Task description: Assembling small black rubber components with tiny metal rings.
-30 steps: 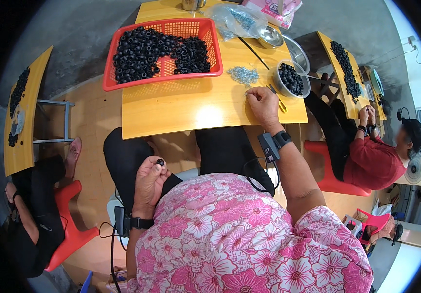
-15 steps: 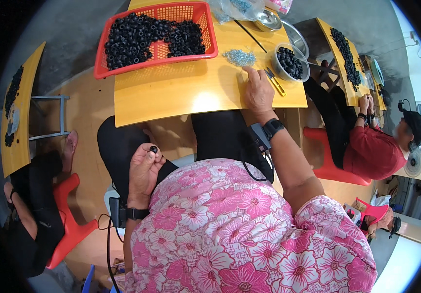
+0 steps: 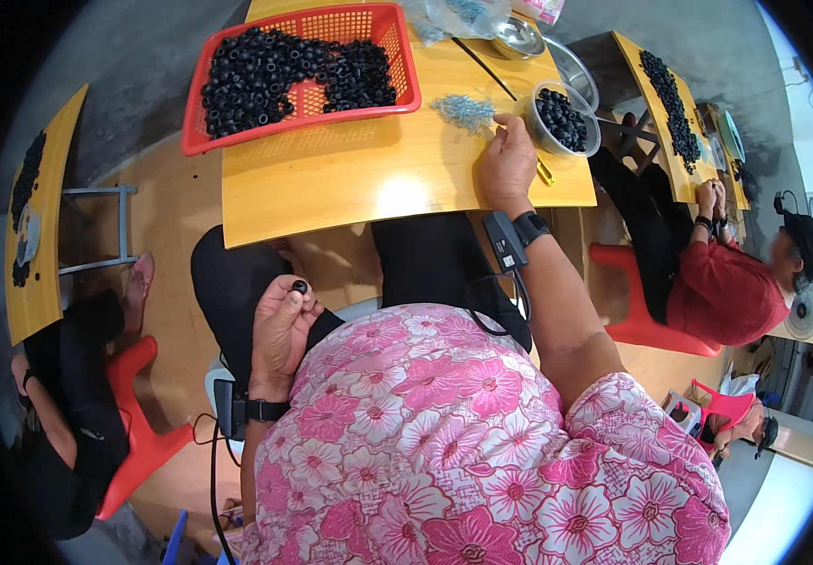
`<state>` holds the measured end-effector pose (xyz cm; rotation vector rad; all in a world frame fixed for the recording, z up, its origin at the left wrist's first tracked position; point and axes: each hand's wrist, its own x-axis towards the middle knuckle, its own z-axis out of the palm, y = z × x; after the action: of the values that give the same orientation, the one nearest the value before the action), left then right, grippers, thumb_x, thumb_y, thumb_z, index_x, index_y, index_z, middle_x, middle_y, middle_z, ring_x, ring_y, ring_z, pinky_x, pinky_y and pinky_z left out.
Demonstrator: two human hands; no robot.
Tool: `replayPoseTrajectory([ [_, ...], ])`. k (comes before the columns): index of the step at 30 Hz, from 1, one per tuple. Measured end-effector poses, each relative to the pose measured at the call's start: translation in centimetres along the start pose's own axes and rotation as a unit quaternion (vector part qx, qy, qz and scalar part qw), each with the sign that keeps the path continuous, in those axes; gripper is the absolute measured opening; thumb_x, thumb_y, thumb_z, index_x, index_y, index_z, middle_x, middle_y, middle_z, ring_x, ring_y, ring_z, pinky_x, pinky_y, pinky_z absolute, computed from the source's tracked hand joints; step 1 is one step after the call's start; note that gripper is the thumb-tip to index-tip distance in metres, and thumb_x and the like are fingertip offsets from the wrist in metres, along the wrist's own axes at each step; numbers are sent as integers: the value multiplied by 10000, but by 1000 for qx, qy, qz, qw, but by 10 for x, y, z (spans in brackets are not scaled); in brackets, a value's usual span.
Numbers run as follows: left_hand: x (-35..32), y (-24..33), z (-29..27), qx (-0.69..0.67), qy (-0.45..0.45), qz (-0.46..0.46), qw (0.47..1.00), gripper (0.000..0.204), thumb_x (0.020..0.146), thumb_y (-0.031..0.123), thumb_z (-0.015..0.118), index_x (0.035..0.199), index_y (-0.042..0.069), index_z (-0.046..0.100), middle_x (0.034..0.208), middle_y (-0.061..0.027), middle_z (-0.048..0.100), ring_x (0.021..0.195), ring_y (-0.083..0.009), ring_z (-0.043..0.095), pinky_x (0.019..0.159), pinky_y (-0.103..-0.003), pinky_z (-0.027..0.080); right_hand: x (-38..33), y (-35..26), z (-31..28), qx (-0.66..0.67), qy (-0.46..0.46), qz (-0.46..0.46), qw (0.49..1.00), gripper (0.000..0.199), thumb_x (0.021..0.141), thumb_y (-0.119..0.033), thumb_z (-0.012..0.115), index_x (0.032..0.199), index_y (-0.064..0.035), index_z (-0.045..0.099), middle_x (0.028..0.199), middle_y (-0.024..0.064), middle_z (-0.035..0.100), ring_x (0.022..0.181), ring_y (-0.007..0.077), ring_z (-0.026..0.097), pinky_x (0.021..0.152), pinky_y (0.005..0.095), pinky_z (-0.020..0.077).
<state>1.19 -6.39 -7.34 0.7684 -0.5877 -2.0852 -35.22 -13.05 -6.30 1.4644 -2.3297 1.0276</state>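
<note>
Your left hand (image 3: 277, 334) is pinching a small black piece (image 3: 300, 287) between thumb and fingers, holding it over your lap, in front of the table (image 3: 350, 179). Your right hand (image 3: 508, 162) is reaching across the tabletop, its fingers curling at the right edge of a silvery pile (image 3: 464, 112); I cannot tell whether they are gripping anything. A yellow knife (image 3: 545, 173) is lying just beside that hand, near a clear bowl (image 3: 593, 133).

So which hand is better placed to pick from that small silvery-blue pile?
Probably the right hand: it is beside the silvery-blue pile, while the left hand holds a black piece away from the table.
</note>
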Motion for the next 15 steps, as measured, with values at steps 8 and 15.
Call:
replayPoseTrajectory([
  [8,-1,2,-1,-24,9,15,1000,99,889,54,547,987,47,550,834,-16,534,767,-100,517,765,-276,483,-9,23,-29,395,-146,181,889,165,830,-58,598,986,-7,620,762,55,601,718,186,575,677,286,461],
  [15,3,4,1,-15,22,12,1000,108,886,51,554,992,38,549,843,-25,548,760,-102,523,757,-273,483,-16,14,-52,146,-214,-116,959,141,778,-37,636,917,-18,656,833,88,607,799,222,581,726,285,467],
])
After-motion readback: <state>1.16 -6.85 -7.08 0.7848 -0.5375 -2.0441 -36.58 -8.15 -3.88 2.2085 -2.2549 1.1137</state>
